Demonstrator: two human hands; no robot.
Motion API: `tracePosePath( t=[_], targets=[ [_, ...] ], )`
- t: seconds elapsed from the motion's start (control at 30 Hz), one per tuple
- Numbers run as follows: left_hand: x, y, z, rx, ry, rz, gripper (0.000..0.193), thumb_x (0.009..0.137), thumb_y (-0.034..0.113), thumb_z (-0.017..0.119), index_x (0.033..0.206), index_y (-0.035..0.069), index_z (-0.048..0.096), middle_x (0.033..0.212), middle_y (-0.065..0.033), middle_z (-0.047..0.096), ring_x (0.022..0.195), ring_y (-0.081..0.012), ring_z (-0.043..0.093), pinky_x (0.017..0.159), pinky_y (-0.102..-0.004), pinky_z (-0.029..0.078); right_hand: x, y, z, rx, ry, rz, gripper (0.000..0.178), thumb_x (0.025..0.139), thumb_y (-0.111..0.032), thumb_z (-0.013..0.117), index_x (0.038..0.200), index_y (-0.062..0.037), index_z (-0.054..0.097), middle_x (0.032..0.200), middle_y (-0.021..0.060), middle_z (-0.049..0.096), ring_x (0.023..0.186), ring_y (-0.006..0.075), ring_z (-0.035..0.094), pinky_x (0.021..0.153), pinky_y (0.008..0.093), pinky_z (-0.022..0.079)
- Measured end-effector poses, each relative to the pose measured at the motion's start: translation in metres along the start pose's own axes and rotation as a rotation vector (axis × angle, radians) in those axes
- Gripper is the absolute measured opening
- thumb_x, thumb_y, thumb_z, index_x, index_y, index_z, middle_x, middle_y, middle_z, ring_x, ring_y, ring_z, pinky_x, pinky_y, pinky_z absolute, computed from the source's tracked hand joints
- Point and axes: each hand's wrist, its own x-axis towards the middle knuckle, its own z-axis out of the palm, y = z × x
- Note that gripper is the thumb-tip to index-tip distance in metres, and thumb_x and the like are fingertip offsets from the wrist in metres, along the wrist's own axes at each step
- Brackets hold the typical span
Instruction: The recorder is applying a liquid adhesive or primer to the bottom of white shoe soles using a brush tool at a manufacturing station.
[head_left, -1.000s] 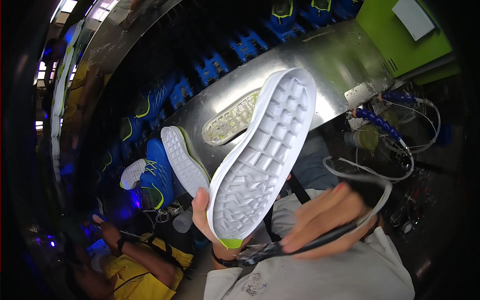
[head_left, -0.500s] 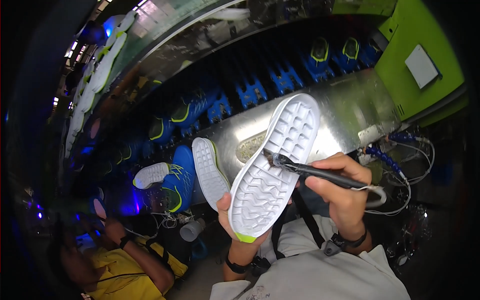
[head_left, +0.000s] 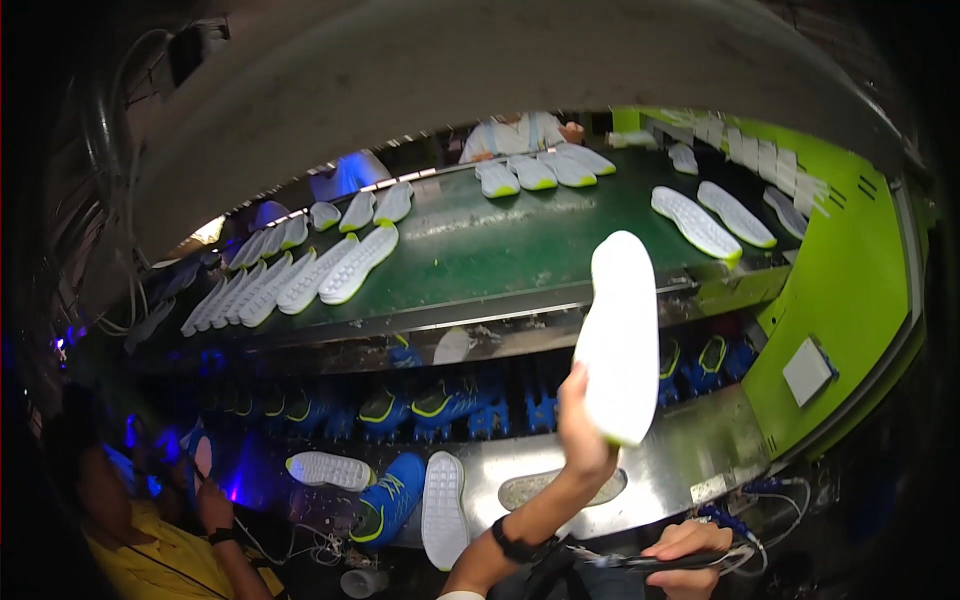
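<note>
A white shoe sole (head_left: 622,345) with a lime edge at its lower end is held up, upright, in front of the metal ledge. My left hand (head_left: 583,430) is closed round its lower left side; glare washes out the sole's surface. Low at the right, my right hand (head_left: 688,553) grips a black-handled brush (head_left: 640,562), whose bristle end is blurred. A thin white tube runs from that hand's side. On the ledge left of my left forearm lie a white sole (head_left: 445,510), a blue shoe (head_left: 390,500) with lime laces, and another white sole (head_left: 330,470).
Beyond the ledge (head_left: 715,440), blue shoes (head_left: 440,405) stand on a dark lower line. Above it runs a green belt (head_left: 480,255) carrying several white soles (head_left: 360,262). A lime-green panel (head_left: 850,270) bounds the right. A person in yellow (head_left: 165,545) works at left.
My left hand has lifted the sole up and forward, away from the brush. The right hand stays low with the brush. The view has tilted up, bringing the green belt into sight.
</note>
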Motion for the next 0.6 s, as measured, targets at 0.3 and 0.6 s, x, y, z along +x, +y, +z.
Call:
tracePosePath(
  t=[0.3, 0.6],
  targets=[
    [0.184, 0.270, -0.197, 2.171, 0.710, 0.124, 0.036, 0.077, 0.010, 0.070, 0.111, 0.001, 0.067, 0.121, -0.0245, 0.061, 0.124, -0.0386, 0.051, 0.101, -0.0468, 0.041, -0.019, 0.101, -0.053, 0.071, 0.505, 0.557, 0.020, 0.073, 0.008, 0.069, 0.093, 0.0050, 0.066, 0.088, 0.0114, 0.067, 0.081, 0.0201, 0.064, 0.074, 0.0288, 0.052],
    [0.010, 0.237, -0.231, 1.142, 0.760, 0.775, 0.051, 0.084, -0.005, 0.068, 0.131, 0.003, 0.051, 0.108, -0.0122, 0.056, 0.102, -0.0219, 0.060, 0.090, -0.0370, 0.049, -0.013, 0.125, -0.028, 0.435, 0.324, 0.709, 0.026, 0.066, 0.012, 0.074, 0.088, 0.0033, 0.065, 0.093, 0.0131, 0.065, 0.088, 0.0198, 0.062, 0.080, 0.0295, 0.049]
  ],
)
